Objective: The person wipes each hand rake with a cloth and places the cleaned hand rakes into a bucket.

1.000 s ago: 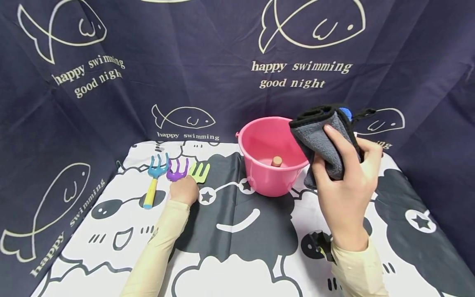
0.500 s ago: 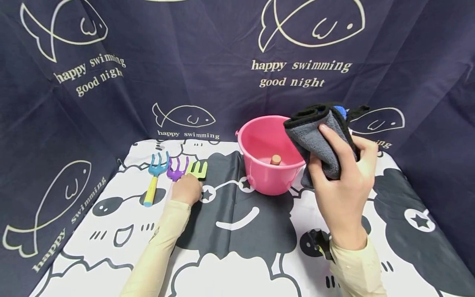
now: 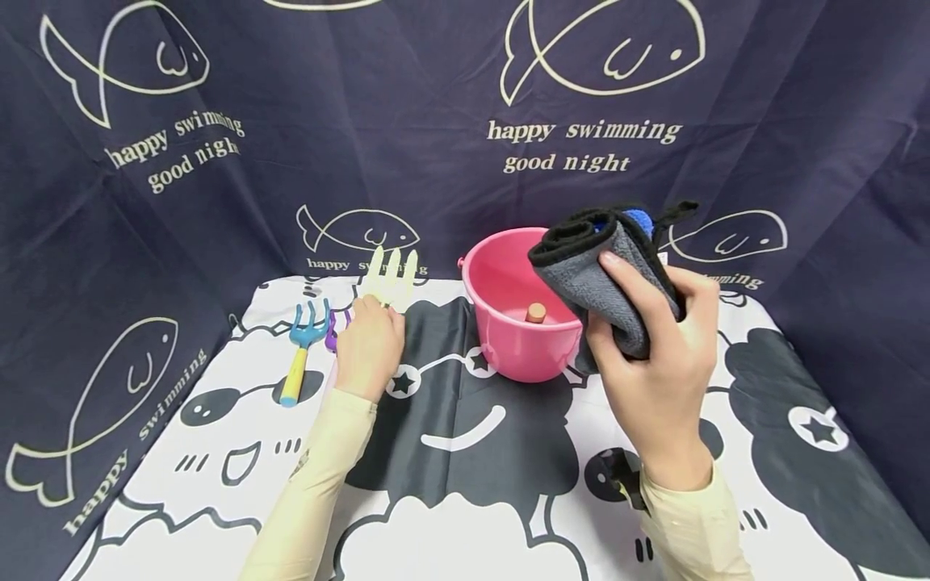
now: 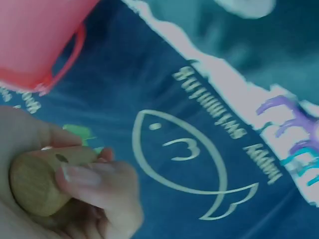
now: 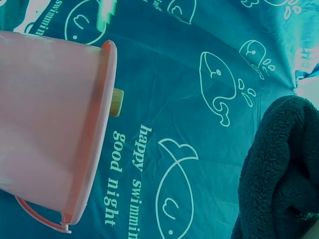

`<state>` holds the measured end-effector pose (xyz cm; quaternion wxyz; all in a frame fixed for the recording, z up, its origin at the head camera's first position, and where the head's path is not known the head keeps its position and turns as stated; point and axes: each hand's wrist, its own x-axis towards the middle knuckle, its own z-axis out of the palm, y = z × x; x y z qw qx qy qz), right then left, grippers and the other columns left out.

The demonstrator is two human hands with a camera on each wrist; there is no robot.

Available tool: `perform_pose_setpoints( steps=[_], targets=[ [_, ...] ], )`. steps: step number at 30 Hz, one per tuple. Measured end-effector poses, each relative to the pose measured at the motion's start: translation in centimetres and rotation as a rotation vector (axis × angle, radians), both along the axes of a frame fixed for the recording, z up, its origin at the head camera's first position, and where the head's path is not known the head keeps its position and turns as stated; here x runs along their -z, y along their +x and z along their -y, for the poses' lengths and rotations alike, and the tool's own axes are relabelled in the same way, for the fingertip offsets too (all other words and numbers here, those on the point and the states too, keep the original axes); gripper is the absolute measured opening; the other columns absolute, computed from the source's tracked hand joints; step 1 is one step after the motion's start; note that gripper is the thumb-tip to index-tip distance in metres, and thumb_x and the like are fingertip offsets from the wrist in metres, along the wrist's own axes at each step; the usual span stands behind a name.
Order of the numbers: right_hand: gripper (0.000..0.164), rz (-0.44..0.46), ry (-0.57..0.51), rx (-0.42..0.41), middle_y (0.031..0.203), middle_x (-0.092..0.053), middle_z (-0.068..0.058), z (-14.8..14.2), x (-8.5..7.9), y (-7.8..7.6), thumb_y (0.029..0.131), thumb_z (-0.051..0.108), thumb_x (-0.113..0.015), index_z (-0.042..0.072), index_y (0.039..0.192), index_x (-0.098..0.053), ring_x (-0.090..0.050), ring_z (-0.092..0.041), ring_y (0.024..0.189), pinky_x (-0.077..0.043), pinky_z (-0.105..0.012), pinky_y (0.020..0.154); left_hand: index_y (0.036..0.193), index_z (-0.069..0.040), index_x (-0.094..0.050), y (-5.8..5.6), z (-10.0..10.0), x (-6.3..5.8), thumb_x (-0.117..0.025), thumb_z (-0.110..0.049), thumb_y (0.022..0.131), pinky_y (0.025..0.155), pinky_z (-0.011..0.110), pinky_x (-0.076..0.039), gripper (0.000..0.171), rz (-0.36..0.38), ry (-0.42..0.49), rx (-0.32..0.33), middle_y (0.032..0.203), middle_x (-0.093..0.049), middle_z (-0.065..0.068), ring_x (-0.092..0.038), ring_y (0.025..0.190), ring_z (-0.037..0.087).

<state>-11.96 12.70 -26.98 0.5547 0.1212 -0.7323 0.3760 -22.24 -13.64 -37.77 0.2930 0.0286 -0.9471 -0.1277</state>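
My left hand (image 3: pixel 370 347) grips a pale green garden fork by its wooden handle (image 4: pixel 37 181). In the head view the green tines (image 3: pixel 392 274) stand upright above the fist, left of the pink bucket (image 3: pixel 526 351). A folded grey towel (image 3: pixel 617 303) with black edging and a blue patch is held in my right hand (image 3: pixel 657 363), raised by the bucket's right side and overlapping its rim in this view. A round wooden handle end (image 3: pixel 536 312) shows inside the bucket. Beside my left hand lies a purple fork (image 3: pixel 332 331), mostly hidden behind the hand.
A blue fork (image 3: pixel 310 331) with a yellow handle lies at the far left on the sheep-print cloth (image 3: pixel 465 420). Dark fabric walls (image 3: pixel 436 105) with fish drawings enclose the back and sides. The bucket's handle (image 4: pixel 75 55) hangs at its side.
My left hand has lifted the green fork off the cloth, its tines now pointing up. My right hand has shifted slightly left with the towel, closer to the bucket.
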Motion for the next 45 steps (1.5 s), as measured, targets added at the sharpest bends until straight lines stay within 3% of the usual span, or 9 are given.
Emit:
perform_pose_setpoints(
  steps=[9, 14, 18, 24, 32, 36, 45],
  targets=[
    [0.031, -0.107, -0.061, 0.020, 0.099, -0.055, -0.038, -0.1, 0.6, -0.5, 0.073, 0.007, -0.067, 0.010, 0.101, -0.077, -0.053, -0.041, 0.093, -0.040, -0.049, 0.077, 0.087, 0.002, -0.053, 2.0, -3.7, -4.8, -0.051, -0.021, 0.089, 0.040, 0.053, -0.051, 0.024, -0.203, -0.022, 0.111, 0.070, -0.062, 0.021, -0.063, 0.050, 0.040],
    [0.031, -0.124, -0.065, 0.001, 0.099, -0.055, -0.039, 0.1, 0.6, -0.4, 0.071, 0.006, -0.066, 0.009, 0.100, -0.077, -0.053, -0.041, 0.092, -0.041, -0.048, 0.078, 0.083, -0.001, -0.053, 3.3, -6.2, -6.4, -0.056, -0.022, 0.087, 0.036, 0.047, -0.051, 0.022, -0.310, -0.061, 0.164, 0.056, -0.063, 0.012, -0.062, 0.042, 0.032],
    [0.032, -0.126, -0.050, -0.027, 0.100, -0.055, -0.039, 0.5, 0.5, -0.2, 0.070, 0.003, -0.065, 0.007, 0.099, -0.077, -0.053, -0.043, 0.094, -0.041, -0.048, 0.080, 0.084, -0.004, -0.054, 4.4, -7.9, -7.2, -0.060, -0.023, 0.086, 0.035, 0.044, -0.050, 0.021, -0.316, -0.082, 0.227, 0.053, -0.061, 0.007, -0.060, 0.040, 0.028],
    [0.031, -0.133, -0.018, -0.078, 0.101, -0.057, -0.039, 1.2, 0.6, 0.0, 0.068, -0.002, -0.068, 0.006, 0.098, -0.076, -0.054, -0.044, 0.096, -0.043, -0.047, 0.083, 0.081, -0.008, -0.055, 6.1, -9.8, -8.0, -0.064, -0.027, 0.085, 0.034, 0.039, -0.048, 0.022, -0.317, -0.115, 0.296, 0.054, -0.059, 0.005, -0.061, 0.043, 0.024],
    [0.033, -0.153, 0.101, -0.171, 0.101, -0.056, -0.039, 1.8, 0.9, -0.1, 0.068, 0.000, -0.066, 0.005, 0.100, -0.074, -0.054, -0.046, 0.096, -0.043, -0.055, 0.083, 0.058, -0.017, -0.052, 7.6, -10.9, -8.6, -0.068, -0.028, 0.080, 0.035, 0.038, -0.046, 0.029, -0.319, 0.013, 0.433, 0.045, -0.055, -0.002, -0.058, 0.042, 0.018],
    [0.035, -0.143, 0.140, -0.155, 0.104, -0.057, -0.038, 2.0, 1.0, 0.0, 0.069, 0.003, -0.067, 0.007, 0.103, -0.074, -0.052, -0.047, 0.098, -0.040, -0.058, 0.082, 0.051, -0.018, -0.050, 7.9, -10.9, -8.7, -0.069, -0.029, 0.077, 0.035, 0.039, -0.045, 0.034, -0.302, 0.038, 0.445, 0.042, -0.050, -0.002, -0.054, 0.040, 0.018],
    [0.038, -0.097, 0.205, -0.162, 0.107, -0.056, -0.037, 2.3, 1.3, 0.2, 0.071, 0.003, -0.064, 0.010, 0.107, -0.074, -0.051, -0.046, 0.100, -0.039, -0.059, 0.083, 0.053, -0.017, -0.050, 8.1, -10.3, -8.3, -0.070, -0.026, 0.076, 0.034, 0.037, -0.041, 0.032, -0.286, 0.055, 0.458, 0.041, -0.046, -0.002, -0.046, 0.039, 0.015]
  ],
)
